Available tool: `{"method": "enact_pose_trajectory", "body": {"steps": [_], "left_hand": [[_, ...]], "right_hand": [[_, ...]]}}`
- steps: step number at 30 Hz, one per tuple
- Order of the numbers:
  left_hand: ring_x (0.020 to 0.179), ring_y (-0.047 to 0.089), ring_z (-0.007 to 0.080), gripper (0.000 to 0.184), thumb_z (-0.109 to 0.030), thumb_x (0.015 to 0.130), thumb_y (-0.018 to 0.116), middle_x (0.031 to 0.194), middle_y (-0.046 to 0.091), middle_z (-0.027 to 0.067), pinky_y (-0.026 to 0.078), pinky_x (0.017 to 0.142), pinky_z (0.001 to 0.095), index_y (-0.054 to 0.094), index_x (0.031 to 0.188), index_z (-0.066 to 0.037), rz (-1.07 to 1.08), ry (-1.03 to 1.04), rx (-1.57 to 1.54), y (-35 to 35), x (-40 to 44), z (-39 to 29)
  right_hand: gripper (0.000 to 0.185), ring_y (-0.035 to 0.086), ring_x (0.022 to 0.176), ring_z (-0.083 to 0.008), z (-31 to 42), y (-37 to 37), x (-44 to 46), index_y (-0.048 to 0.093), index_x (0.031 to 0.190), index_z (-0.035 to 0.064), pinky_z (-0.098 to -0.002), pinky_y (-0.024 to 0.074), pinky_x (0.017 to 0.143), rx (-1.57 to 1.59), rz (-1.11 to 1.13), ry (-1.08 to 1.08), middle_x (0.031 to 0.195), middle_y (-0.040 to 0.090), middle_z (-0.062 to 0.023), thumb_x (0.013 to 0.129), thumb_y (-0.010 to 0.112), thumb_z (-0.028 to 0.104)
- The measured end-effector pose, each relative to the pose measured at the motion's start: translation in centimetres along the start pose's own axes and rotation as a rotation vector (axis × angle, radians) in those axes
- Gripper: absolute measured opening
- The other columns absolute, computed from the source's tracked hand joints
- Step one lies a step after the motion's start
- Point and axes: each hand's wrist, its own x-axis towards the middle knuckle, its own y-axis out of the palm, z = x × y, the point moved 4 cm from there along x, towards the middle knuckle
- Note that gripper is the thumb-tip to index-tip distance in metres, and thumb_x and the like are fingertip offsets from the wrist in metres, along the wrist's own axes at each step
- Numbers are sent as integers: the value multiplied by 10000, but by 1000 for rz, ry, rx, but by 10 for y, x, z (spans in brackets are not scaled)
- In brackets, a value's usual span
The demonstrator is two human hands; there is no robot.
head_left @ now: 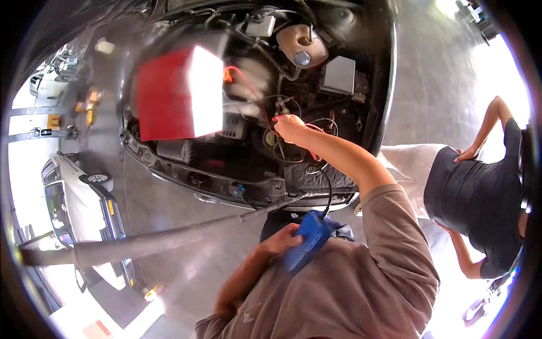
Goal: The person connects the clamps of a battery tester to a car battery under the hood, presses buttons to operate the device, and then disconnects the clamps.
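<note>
Over the open engine bay, my right hand [289, 129] is closed in a pinch on a small red probe [276, 118], among thin red and black wires. Close to my chest, my left hand [283, 239] grips a blue handheld device [307, 240]. A black cable [329, 192] runs from the device's top into the engine bay. A red and white box-like object [180, 93] lies over the far left part of the bay. Behind my right hand sit a pale coolant tank [302, 45] and a grey box [337, 75].
A grey prop rod [169, 234] slants across the lower left to the bay's front edge. A person in a dark shirt [480, 192] stands at the right, beside the vehicle. A white car [79, 209] is parked at the left on the grey floor [186, 265].
</note>
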Motion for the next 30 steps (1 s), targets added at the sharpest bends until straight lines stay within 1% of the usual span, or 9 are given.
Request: {"method": "enact_pose_trajectory", "body": {"steps": [6, 9, 12, 15, 21, 22, 23, 27, 30], "left_hand": [[856, 625, 85, 576, -497, 849, 721, 969, 675, 21, 513, 804, 251, 645, 1118, 7, -109, 31, 70, 6, -13, 5], [846, 645, 80, 617, -563, 764, 767, 925, 685, 16, 540, 827, 250, 673, 1072, -37, -57, -52, 37, 8, -13, 7], [852, 623, 82, 624, -533, 831, 725, 971, 670, 23, 516, 787, 253, 639, 1117, 15, -74, -31, 67, -1, -17, 20], [836, 615, 75, 639, -538, 826, 728, 964, 668, 19, 512, 769, 249, 631, 1128, 18, -88, 10, 118, -10, -16, 29], [825, 599, 70, 652, -553, 814, 732, 948, 661, 5, 501, 754, 238, 632, 1144, 0, -41, -1, 94, -2, -13, 22], [830, 597, 69, 651, -554, 815, 731, 949, 661, 2, 499, 756, 236, 633, 1143, -1, -68, 9, 93, -2, -13, 23], [836, 595, 69, 650, -555, 815, 730, 950, 660, 0, 497, 758, 234, 633, 1142, -2, -95, 18, 92, -3, -13, 25], [858, 586, 61, 642, -562, 818, 723, 964, 655, -4, 490, 769, 231, 637, 1137, -12, -173, 12, 97, 10, -13, 11], [811, 617, 100, 529, -546, 857, 684, 853, 638, 4, 524, 790, 280, 649, 993, -36, -299, 86, 142, 22, -10, 1]], "right_hand": [[203, 709, 914, -278, -9, -1, -4, 735, 898, 61, -371, 576, 759, -9, -13, 20, 928, 722, -132, 696, 734, 75], [184, 708, 843, -316, -20, 1, -7, 721, 869, 40, -395, 573, 725, 79, -63, 28, 872, 711, -167, 689, 703, 76], [135, 690, 795, -364, -29, 2, -10, 699, 783, 6, -431, 559, 698, 166, -97, -40, 801, 686, -207, 682, 672, 92], [171, 685, 849, -364, -37, 8, -15, 684, 833, -21, -427, 553, 746, 109, -32, -114, 831, 685, -219, 698, 649, 79], [224, 671, 927, -368, -62, -2, -56, 654, 1014, 9, -427, 546, 784, 336, -326, -44, 896, 694, -210, 831, 615, 131], [285, 661, 910, -389, -64, -23, -78, 632, 1120, 25, -441, 533, 804, 442, -346, 43, 946, 696, -196, 922, 575, 221], [264, 696, 796, -318, -71, -37, -93, 624, 1145, 86, -419, 558, 712, 439, -327, 166, 879, 698, -180, 930, 590, 234], [270, 646, 562, -149, -123, -38, -151, 596, 1124, 50, -288, 556, 558, 1277, -495, 524, 731, 658, -91, 950, 634, 253], [230, 652, 656, -177, -162, -8, -194, 540, 1114, 23, -314, 586, 632, 1806, -534, 667, 794, 609, -66, 932, 643, 118]]}}
